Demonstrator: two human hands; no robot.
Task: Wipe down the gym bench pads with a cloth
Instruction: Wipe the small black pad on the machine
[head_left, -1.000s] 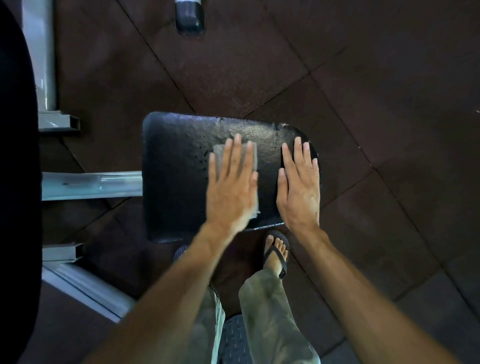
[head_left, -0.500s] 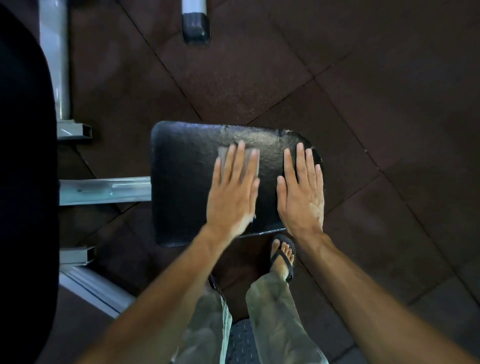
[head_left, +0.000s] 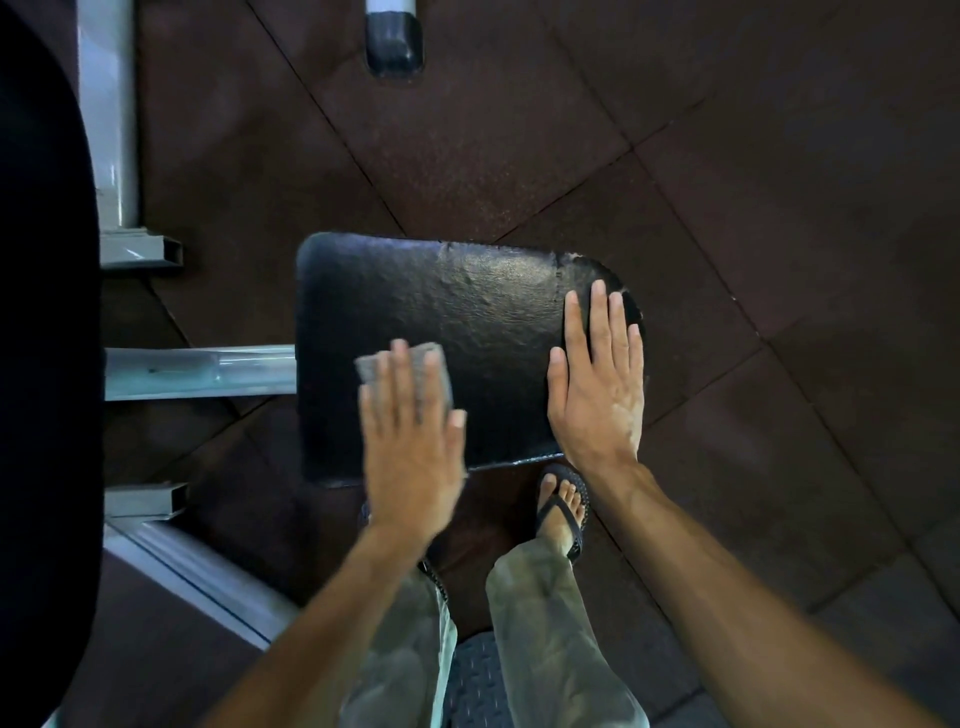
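A black, worn seat pad (head_left: 467, 322) lies below me, its surface shiny. My left hand (head_left: 410, 441) presses flat on a small grey cloth (head_left: 410, 364) at the pad's near left part; only the cloth's far edge shows past my fingertips. My right hand (head_left: 597, 384) rests flat, fingers apart, on the pad's right edge and holds nothing. A second, larger black pad (head_left: 41, 364) fills the left edge of the view.
Grey metal frame tubes (head_left: 197, 371) run from the seat pad to the left. A capped frame foot (head_left: 393, 41) stands at the top. Dark rubber floor tiles (head_left: 727, 208) surround the bench. My sandalled foot (head_left: 561, 509) stands just below the pad.
My left hand has slid the cloth left and toward me across the pad. My right hand has stayed on the right edge.
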